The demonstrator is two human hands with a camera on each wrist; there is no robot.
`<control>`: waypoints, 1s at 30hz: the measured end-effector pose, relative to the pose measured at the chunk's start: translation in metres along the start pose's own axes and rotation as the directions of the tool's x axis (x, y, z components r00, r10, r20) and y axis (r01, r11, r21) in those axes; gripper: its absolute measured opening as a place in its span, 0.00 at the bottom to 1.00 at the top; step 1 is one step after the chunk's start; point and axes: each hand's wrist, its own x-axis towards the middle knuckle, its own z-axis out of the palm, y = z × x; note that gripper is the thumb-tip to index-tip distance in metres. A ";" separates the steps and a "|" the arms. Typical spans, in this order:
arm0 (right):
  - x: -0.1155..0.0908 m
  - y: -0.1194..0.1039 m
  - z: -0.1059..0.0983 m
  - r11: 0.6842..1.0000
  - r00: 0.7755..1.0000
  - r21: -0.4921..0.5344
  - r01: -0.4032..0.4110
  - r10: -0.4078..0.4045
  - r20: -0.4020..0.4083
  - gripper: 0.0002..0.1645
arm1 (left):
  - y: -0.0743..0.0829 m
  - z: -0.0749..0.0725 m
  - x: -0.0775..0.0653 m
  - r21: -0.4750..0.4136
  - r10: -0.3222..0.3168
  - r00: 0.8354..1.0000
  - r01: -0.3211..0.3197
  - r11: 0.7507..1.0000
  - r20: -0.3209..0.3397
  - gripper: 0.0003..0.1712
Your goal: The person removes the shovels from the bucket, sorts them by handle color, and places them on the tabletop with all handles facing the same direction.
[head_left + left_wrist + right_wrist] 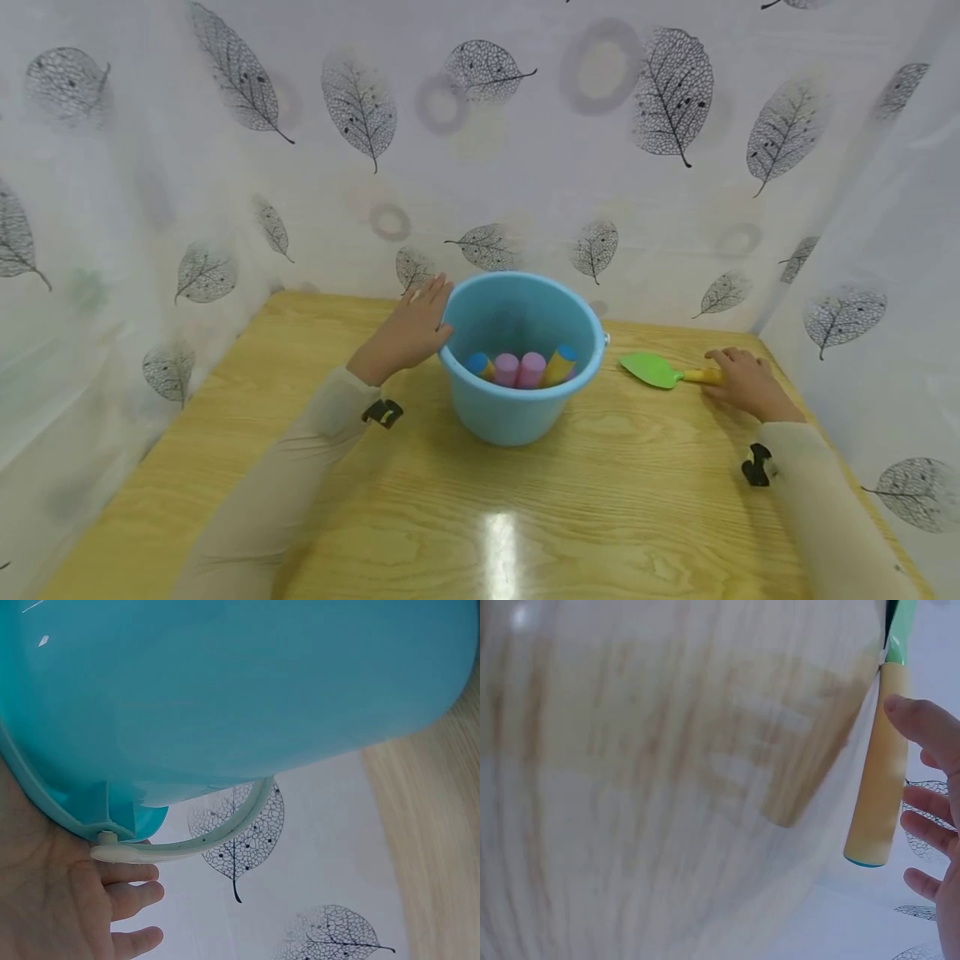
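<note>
A light blue bucket point(510, 417) stands upright on the table, with pink, yellow and blue cylinders point(532, 369) inside. My left hand point(408, 329) rests at the bucket's left rim, its fingers extended along the outside. In the left wrist view, the palm lies by the rim near the white bucket handle point(202, 844). To the right lies a toy trowel with a green blade point(651, 369) and a yellow handle point(881, 765). My right hand point(750, 383) is at that handle's end, thumb against it, the other fingers loosely bent and apart from it.
The wooden table point(420, 517) is enclosed at the back and both sides by a white leaf-printed curtain point(525, 167). Its back edge runs close behind the bucket. A black wrist strap piece point(757, 465) shows at the right sleeve.
</note>
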 end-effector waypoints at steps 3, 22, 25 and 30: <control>-0.001 -0.003 -0.003 1.000 0.999 -0.011 0.016 -0.016 -0.046 0.36 | 0.000 0.000 -0.002 0.001 0.001 1.000 -0.001 1.000 0.002 0.38; 0.006 -0.083 -0.090 0.984 0.983 -0.112 0.139 -0.150 -0.103 0.38 | 0.001 -0.002 -0.003 -0.015 0.019 1.000 -0.019 1.000 -0.013 0.39; 0.006 -0.102 -0.105 0.975 0.974 -0.129 0.180 -0.195 -0.117 0.37 | 0.000 -0.002 -0.004 -0.019 0.019 1.000 -0.019 1.000 -0.011 0.39; 0.009 -0.125 -0.123 0.959 0.950 -0.147 0.241 -0.264 -0.166 0.35 | 0.000 -0.002 -0.004 -0.026 0.021 1.000 -0.021 0.999 -0.008 0.39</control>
